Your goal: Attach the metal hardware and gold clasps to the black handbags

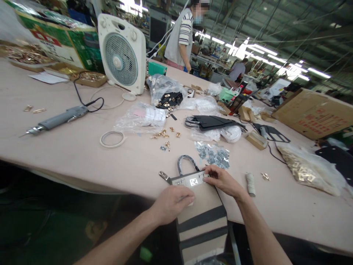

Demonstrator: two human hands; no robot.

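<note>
A beige and dark grey handbag piece (201,202) hangs over the near table edge. Its upper end rests on the table, with a plastic-wrapped looped handle (188,157) and a pale strip (193,180) bearing metal fittings. A short strap with a metal clasp (164,176) sticks out at its left corner. My left hand (174,203) lies over the piece with fingers curled together; what they hold, if anything, is hidden. At the top right corner, my right hand (220,179) pinches the piece's edge between thumb and fingers.
Beyond the bag lie gold fittings (161,134), a bag of grey metal plates (212,154) and black straps (212,122). To the left are a tape roll (112,139), an electric screwdriver (59,119) and a fan (121,55). A co-worker (183,36) stands behind.
</note>
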